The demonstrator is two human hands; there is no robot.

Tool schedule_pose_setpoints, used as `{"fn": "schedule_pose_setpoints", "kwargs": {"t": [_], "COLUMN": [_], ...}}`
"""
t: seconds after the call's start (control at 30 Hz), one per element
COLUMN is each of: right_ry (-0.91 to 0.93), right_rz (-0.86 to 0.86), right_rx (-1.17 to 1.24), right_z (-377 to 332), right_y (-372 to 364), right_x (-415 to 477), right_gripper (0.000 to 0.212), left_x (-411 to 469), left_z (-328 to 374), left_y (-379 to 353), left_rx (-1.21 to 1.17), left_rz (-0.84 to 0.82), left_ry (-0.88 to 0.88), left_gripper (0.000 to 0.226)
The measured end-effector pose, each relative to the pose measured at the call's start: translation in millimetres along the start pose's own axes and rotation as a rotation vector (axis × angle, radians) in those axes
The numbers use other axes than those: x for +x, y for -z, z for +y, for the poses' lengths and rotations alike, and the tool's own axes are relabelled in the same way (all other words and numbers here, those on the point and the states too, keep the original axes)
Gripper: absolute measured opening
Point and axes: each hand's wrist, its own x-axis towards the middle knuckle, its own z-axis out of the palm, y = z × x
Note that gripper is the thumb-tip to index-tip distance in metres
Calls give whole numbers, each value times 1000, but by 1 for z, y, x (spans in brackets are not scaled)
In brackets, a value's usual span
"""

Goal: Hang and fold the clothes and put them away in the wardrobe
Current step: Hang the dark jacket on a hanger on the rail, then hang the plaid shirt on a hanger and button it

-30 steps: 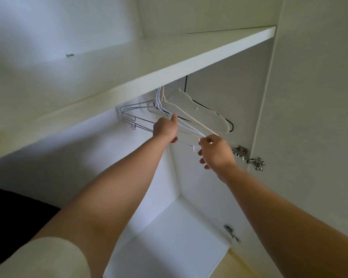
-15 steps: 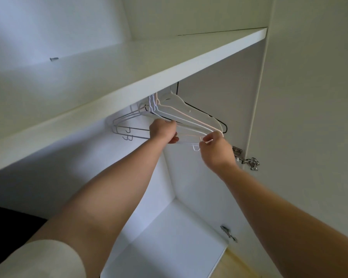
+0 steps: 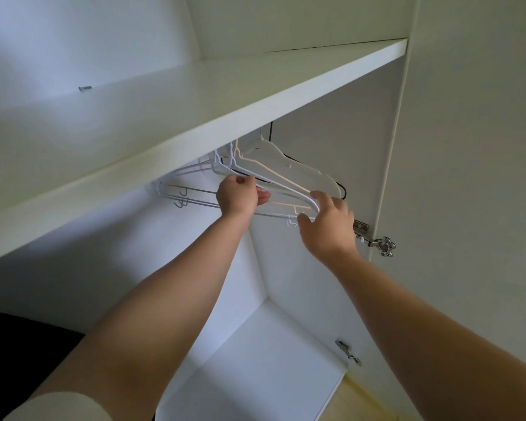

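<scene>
Several empty hangers [image 3: 274, 174] hang bunched under the white wardrobe shelf [image 3: 255, 98]: thin white wire ones, a pale pink one, a clear plastic one and a black one behind. My left hand [image 3: 237, 197] grips the sloping arms of the wire hangers near their middle. My right hand [image 3: 328, 221] pinches the right-hand corner of a white wire hanger, thumb below and fingers on top. The rail itself is hidden by the shelf. No clothes are in view.
The open wardrobe door [image 3: 468, 177] stands at the right, with a metal hinge [image 3: 377, 238] close to my right hand and a second hinge [image 3: 348, 352] lower down. A small screw [image 3: 85, 88] lies on the shelf. The wardrobe floor [image 3: 255, 375] lies below.
The tilted hangers have swung down and settled closer together. My right hand has shifted from under the hangers to pinching the corner of a wire one; my left hand keeps its hold.
</scene>
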Motion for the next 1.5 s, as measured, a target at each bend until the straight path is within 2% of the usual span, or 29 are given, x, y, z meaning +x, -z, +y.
{"fn": "schedule_pose_setpoints", "kwargs": {"t": [0.13,0.33,0.43,0.57,0.7,0.87,1.0,1.17,1.3,1.5], "right_ry": [55,96,143,178,181,-121,-386,-723,-990,-1314], "right_rz": [1,264,373,437,469,389,403,510,564,685], "right_rx": [66,-46,-68,-125,-362,-649,-794,-895,-945,-939], "right_z": [-7,-6,3,25,60,108,134,152,169,193], "right_y": [2,13,26,48,76,126,173,218,240,264], "right_x": [-2,-10,-18,-42,-83,-150,-211,-289,-349,-430], "right_gripper": [49,41,32,25,20,21,17,11,18,29], "left_x": [-21,-67,-99,-144,-184,-231,-283,-374,-458,-573], "left_z": [15,29,22,-2,-36,-79,-111,-140,-160,-185], "left_y": [1,10,15,10,-9,-54,-103,-170,-207,-232], "left_rx": [-146,-344,-437,-491,-414,-151,114,418,652,810], "left_rz": [-11,-63,-119,-203,-351,-638,-929,-1266,-1497,-1771], "left_ry": [-8,80,214,434,724,1019,1108,1058,958,815], "left_gripper": [15,11,12,13,17,22,26,26,28,17]}}
